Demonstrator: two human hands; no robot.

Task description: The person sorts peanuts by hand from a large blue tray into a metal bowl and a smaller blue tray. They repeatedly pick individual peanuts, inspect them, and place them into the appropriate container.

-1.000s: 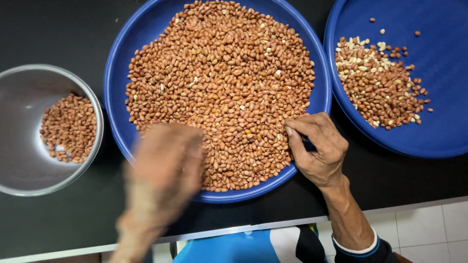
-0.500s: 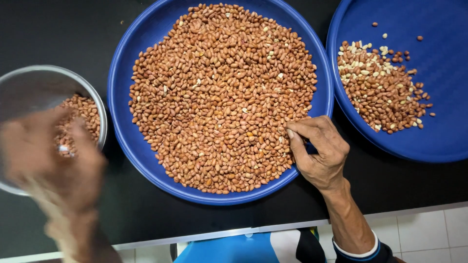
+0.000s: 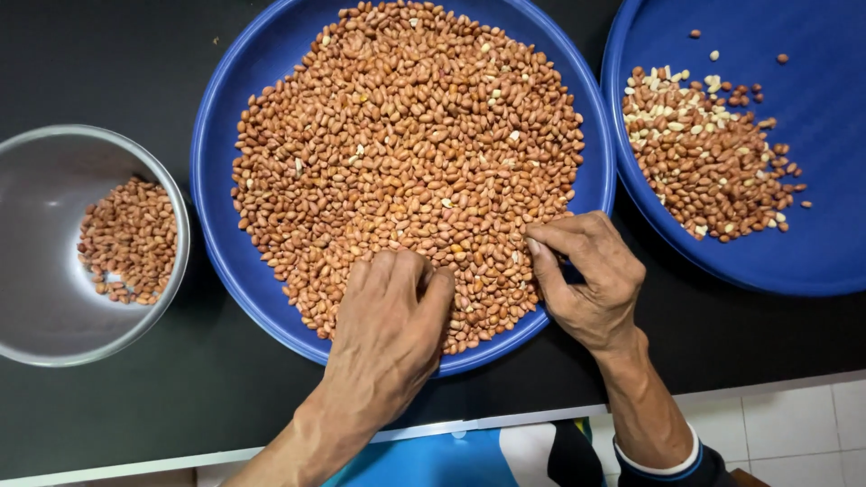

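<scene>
The left hand (image 3: 390,316) is laid palm-down on the peanuts (image 3: 406,153) at the near edge of the big blue tray (image 3: 216,180), fingers curled together as if a few were being gathered; whether any are gripped cannot be told. The right hand (image 3: 586,275) is rested on the tray's rim, fingers bent, thumb and forefinger close over the nuts. A steel bowl (image 3: 45,180) with a small heap is set at the left, and a second blue tray (image 3: 812,180) with mixed pale and red nuts at the right. All is carried on a black desk (image 3: 108,63); pale floor tiles (image 3: 794,424) are seen below.

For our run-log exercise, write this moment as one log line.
left hand: fingers curled on peanuts | right hand: at tray rim | middle blue tray: full | metal bowl: few peanuts
</scene>
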